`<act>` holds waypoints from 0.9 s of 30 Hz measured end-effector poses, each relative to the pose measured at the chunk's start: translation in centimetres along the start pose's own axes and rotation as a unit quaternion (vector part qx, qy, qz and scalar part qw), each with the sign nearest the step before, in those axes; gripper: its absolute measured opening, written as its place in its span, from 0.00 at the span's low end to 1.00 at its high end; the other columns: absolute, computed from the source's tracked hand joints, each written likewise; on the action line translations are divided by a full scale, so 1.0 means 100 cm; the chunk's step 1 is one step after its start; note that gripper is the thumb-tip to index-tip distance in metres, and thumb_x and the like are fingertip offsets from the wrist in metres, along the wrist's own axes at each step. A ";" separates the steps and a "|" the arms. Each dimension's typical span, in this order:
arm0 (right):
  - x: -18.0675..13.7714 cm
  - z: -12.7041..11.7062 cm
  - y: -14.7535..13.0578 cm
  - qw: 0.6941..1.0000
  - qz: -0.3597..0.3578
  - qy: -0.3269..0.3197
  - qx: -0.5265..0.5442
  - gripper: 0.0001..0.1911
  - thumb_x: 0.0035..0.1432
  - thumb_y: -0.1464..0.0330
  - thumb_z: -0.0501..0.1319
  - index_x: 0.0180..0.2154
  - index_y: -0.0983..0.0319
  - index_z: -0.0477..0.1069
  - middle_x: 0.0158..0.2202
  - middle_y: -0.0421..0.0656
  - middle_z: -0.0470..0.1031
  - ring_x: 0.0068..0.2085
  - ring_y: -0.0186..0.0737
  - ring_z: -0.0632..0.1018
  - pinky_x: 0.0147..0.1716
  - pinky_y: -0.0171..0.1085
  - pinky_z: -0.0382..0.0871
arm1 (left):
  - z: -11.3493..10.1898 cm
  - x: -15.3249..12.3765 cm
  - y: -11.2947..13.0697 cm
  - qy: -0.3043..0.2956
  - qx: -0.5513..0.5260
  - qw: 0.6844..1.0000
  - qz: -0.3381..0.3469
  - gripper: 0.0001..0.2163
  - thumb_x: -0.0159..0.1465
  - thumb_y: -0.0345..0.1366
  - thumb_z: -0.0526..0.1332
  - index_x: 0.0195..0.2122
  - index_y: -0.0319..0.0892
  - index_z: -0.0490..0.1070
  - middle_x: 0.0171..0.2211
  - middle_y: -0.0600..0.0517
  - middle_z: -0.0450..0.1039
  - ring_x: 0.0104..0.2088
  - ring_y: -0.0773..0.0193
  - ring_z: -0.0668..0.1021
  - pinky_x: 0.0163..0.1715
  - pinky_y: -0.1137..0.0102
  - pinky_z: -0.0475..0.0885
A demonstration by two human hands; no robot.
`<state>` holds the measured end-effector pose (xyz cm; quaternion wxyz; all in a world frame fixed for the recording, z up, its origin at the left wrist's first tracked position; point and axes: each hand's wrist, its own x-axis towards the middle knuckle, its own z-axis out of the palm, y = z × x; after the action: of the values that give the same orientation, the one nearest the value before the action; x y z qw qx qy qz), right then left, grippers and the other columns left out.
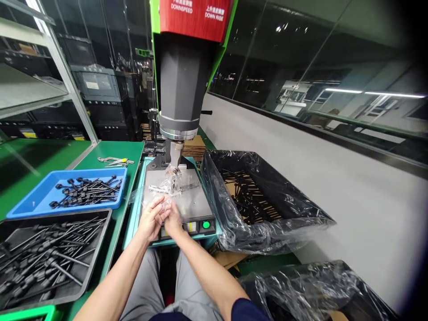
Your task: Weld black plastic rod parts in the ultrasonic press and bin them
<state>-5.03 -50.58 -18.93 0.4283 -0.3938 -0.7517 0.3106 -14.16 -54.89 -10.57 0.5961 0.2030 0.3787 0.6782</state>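
In the head view my left hand (152, 219) and my right hand (174, 219) are close together at the front of the press's metal base plate (197, 203). My left fingers are curled in a pinch around a crumpled piece of clear plastic film (166, 204). The right hand's fingers are bent against the same film, their tips partly hidden. Just beyond the hands stands a small metal fixture (173, 183) with clear plastic around it. Above it hangs the metal welding head (176, 154) of a press (182, 80), apart from the plate.
On the left, a blue tray (43, 189) holds black long-stemmed parts; a black tray (96, 249) with similar parts lies nearer. A plastic-lined bin (294, 205) of dark parts stands right, another lined bin (301, 285) below. Pliers (115, 160) lie at the back left. A green button (206, 224) fronts the base.
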 end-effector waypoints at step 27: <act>0.094 -0.063 0.027 0.923 0.155 0.244 0.253 0.18 0.50 0.61 0.66 0.41 0.62 0.70 0.37 0.43 0.76 0.38 0.39 0.76 0.43 0.38 0.69 | -0.005 0.022 0.000 0.027 0.064 0.997 0.042 0.21 0.52 0.37 0.72 0.47 0.40 0.75 0.58 0.42 0.69 0.37 0.64 0.81 0.35 0.72 0.75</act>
<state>-1.58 -40.34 -14.55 0.6301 -0.4474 -0.4501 0.4475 -14.92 -52.88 -11.29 0.5427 0.2380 0.4281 0.6823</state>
